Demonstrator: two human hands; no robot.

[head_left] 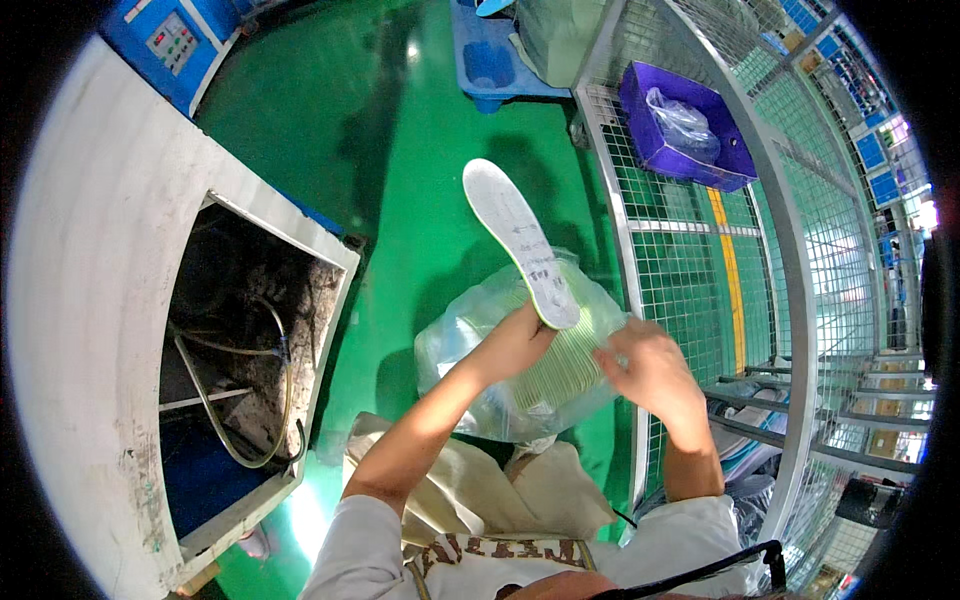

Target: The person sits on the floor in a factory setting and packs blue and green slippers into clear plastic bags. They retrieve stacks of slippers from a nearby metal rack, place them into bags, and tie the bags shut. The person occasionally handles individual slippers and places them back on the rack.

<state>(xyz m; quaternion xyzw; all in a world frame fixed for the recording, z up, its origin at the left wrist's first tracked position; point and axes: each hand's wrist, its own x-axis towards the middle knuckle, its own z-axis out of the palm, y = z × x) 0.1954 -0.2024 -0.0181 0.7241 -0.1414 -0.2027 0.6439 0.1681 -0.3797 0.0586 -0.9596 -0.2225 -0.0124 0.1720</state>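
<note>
1. Left hand [520, 342] first: it's clamped on the insole [515, 230] at the near end. The fingertips are mostly hidden under it, so the exact hold is hard to tell.
2. The insole itself is pale with dark marks and a thin green edge. It sticks up and away from that hand, far end tipped leftward, above the bag [440, 345] and the green floor [400, 200].
3. Right hand [655, 372] is kinda blurry. Thumb and fingers sit apart, loosely curled, just over the bag's right side. Can't tell if it's touching the plastic. The insole is well up and left of it.
4. Around them, far left: a big white machine [100, 270] with a grimy opening and a looped hose [277, 440] inside. Behind it there's a blue panel [172, 45] with buttons.
5. Middle: the clear bag holds a stack [555, 385] of green-edged insoles. Left hand and held insole cover part of it. Past that, a blue pallet [490, 65].
6. Right: a wire rack [680, 280] with a purple box [735, 165] on it. Its frame runs right beside the right hand, so it's tight on that side.
</note>
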